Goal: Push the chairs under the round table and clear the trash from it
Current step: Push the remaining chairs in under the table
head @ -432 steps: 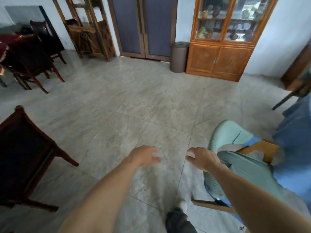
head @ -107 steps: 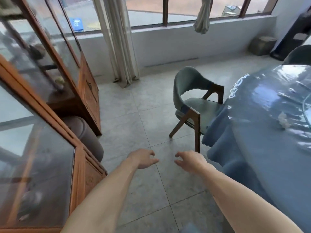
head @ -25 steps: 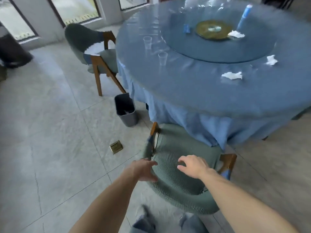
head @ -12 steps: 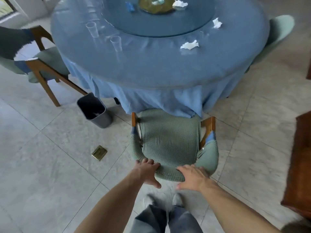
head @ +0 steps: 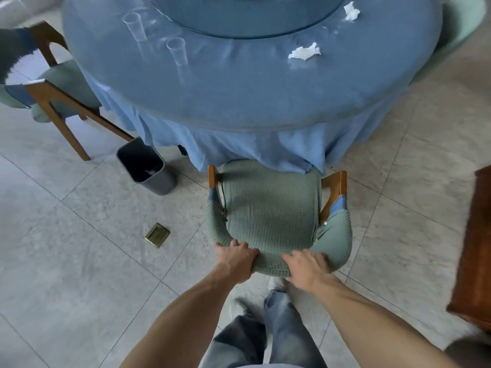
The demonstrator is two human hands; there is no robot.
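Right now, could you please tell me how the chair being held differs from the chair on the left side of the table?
The held chair faces the round table squarely, its seat front under the tablecloth; the left chair stands angled, its legs out in the open. Both hands, left and right, grip the held chair's backrest; nothing touches the left chair. The left chair stands near the grey bin. Both have green covers on wooden frames.

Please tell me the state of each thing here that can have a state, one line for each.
Green fabric-covered wooden chair: front under tablecloth, gripped at backrest.
Left hand: closed on backrest.
Right hand: closed on backrest.
Second green chair: angled, partly out.
Grey plastic bin: open, upright.
Two clear plastic cups: upright.
White crumpled tissues: lying on round blue table.
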